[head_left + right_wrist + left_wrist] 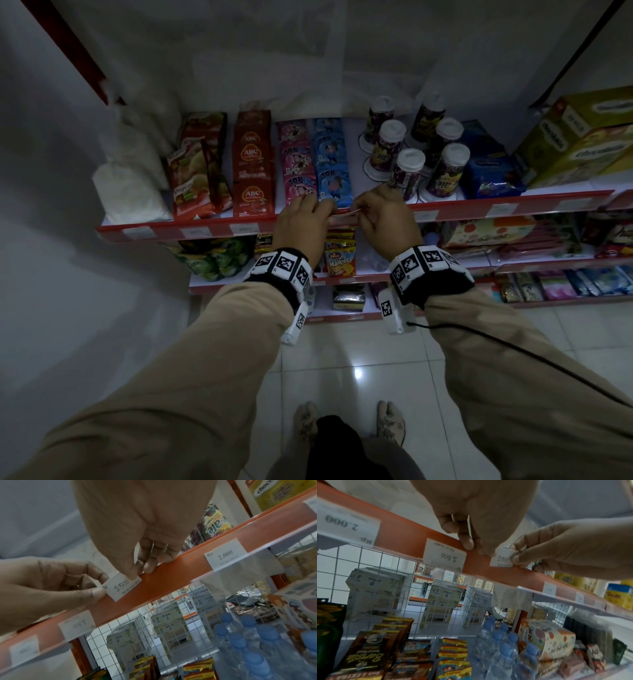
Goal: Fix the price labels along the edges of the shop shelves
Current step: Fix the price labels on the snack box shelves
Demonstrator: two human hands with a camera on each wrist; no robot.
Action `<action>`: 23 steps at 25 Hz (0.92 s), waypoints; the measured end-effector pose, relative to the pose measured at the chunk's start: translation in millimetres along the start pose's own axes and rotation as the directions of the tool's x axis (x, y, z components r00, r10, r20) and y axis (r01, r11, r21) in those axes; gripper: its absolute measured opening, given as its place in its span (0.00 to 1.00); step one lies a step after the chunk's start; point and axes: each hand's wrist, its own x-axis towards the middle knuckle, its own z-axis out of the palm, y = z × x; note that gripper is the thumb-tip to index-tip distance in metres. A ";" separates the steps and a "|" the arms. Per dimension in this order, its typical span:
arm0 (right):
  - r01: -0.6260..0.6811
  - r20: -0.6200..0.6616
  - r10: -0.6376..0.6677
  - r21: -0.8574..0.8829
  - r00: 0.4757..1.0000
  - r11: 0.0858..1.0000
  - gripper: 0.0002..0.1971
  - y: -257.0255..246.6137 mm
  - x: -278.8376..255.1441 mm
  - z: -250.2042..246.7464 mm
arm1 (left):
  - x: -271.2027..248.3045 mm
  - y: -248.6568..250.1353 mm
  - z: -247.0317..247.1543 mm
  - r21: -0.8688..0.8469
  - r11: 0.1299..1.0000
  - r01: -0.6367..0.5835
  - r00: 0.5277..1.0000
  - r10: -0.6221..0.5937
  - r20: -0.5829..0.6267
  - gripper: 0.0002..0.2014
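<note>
A small white price label [121, 586] reading 1.500 lies tilted against the red shelf edge strip [171, 577]. My left hand [101, 588] pinches its left end between thumb and forefinger. My right hand [137, 572] pinches its upper right corner. In the head view both hands meet at the middle of the top shelf's red edge [479, 209], left hand [322, 212] and right hand [363, 214], with the label [344, 213] between them. The left wrist view shows the label [501, 559] partly hidden behind my left hand [471, 545], with my right hand [513, 558] pinching it.
Other labels sit in the strip: a 1.500 label [445, 555] to the left, a 2.000 label [226, 555] to the right. Sachets [253, 164], lidded cups [411, 164] and boxes [575, 144] fill the top shelf. Water bottles [248, 642] and snacks stand below. A wall closes the left side.
</note>
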 end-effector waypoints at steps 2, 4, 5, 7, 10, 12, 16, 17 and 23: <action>-0.005 0.004 0.005 0.006 1.000 1.000 0.11 -0.2 -1.3 0.8 | -2.9 -1.7 2.0 -0.002 1.000 -0.029 0.999 0.028 -0.020 0.13; -0.019 0.009 0.019 0.017 1.000 1.000 0.11 -0.5 -1.5 1.0 | -3.1 -2.6 2.9 -0.024 0.999 -0.045 0.998 0.044 -0.044 0.13; -0.020 0.013 0.020 0.012 1.000 1.000 0.11 -0.7 -1.7 0.8 | -2.4 -2.7 3.3 -0.021 0.999 -0.050 0.998 0.049 -0.048 0.13; -0.001 0.030 0.002 -0.036 1.000 0.999 0.11 -2.3 -2.9 -0.6 | -0.4 -2.7 3.7 0.018 0.999 -0.050 0.998 0.050 -0.035 0.12; 0.058 0.077 -0.046 -0.168 0.996 0.984 0.12 -5.1 -5.2 -2.1 | 1.9 -1.3 4.4 0.102 0.994 -0.044 0.999 0.044 0.010 0.10; 0.085 0.102 -0.061 -0.255 0.993 0.963 0.10 -6.0 -5.6 -2.2 | 3.5 -0.9 3.6 0.132 0.990 -0.046 0.999 0.042 0.029 0.10; 0.083 0.164 -0.025 -0.354 0.986 0.932 0.12 -3.6 -8.1 -0.6 | 5.4 -3.1 2.5 0.143 0.987 -0.067 0.997 0.061 0.048 0.10; 0.073 0.174 -0.009 -0.366 0.985 0.928 0.13 -3.5 -8.6 0.1 | 4.6 -4.3 3.4 0.132 0.989 -0.072 0.997 0.067 0.049 0.11; 0.057 0.169 0.006 -0.367 0.986 0.929 0.12 -4.9 -11.0 0.0 | 3.2 -5.9 5.4 0.103 0.993 -0.061 0.997 0.056 0.053 0.11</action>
